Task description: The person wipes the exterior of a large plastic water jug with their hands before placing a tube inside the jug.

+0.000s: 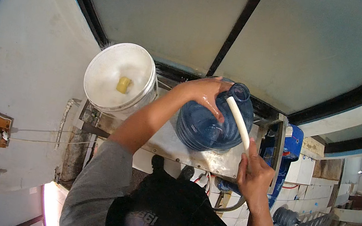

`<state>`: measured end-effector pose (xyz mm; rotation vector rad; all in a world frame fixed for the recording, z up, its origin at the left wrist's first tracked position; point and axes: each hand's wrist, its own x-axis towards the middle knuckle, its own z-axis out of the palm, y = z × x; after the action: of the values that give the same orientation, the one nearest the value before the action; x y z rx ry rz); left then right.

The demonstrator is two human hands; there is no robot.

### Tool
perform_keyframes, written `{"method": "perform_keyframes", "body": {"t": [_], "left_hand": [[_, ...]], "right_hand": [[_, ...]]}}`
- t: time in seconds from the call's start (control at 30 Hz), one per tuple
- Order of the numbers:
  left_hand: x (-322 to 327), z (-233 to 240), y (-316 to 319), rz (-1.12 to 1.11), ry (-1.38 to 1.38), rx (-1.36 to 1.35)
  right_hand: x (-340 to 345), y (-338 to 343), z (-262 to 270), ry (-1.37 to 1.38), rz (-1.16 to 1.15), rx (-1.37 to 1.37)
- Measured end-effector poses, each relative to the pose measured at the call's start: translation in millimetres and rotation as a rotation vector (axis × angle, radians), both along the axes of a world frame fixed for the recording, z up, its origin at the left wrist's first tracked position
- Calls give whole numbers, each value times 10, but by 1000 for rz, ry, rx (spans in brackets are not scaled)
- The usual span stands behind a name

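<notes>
A translucent blue water jug (196, 125) sits on the metal bench top (159, 141), its open neck (240, 91) towards the upper right. My left hand (210, 92) grips the jug's shoulder beside the neck, with thumb and fingers spread and wet. My right hand (256, 172) is closed around the lower end of a slightly curved cream-white tube (239, 121). The tube's upper end is close to the jug's mouth, in front of its side; whether they touch I cannot tell. My right hand hides the tube's lower end.
Left of the jug stands a white bucket (150, 96) holding whitish foam and a yellow sponge (123, 85). Frosted glass panels (167, 14) rise behind the bench. Blue equipment (293, 142) is at the right, a grey hose (232, 207) below, and several jugs (284, 217) lower right.
</notes>
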<state>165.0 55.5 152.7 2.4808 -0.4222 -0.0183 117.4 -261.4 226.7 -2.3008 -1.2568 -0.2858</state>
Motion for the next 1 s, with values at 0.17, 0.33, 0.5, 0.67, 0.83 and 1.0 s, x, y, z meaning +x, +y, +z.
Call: {"method": "perform_keyframes", "body": {"t": [0.17, 0.33, 0.5, 0.67, 0.83, 1.0], "left_hand": [[106, -127, -146, 130, -47, -72], [-118, -267, -402, 491, -149, -211], [36, -68, -327, 266, -173, -708], [442, -234, 51, 42, 94, -519], [341, -253, 154, 61, 20, -330], [241, -331, 151, 212, -128, -13]], "right_hand": [[21, 12, 11, -2, -17, -20], [133, -384, -134, 31, -69, 23], [732, -439, -152, 611, -170, 63], [1559, -52, 4, 783, -101, -76], [1828, 233, 452, 976, 92, -77], [1849, 23, 403, 895, 83, -173]]}}
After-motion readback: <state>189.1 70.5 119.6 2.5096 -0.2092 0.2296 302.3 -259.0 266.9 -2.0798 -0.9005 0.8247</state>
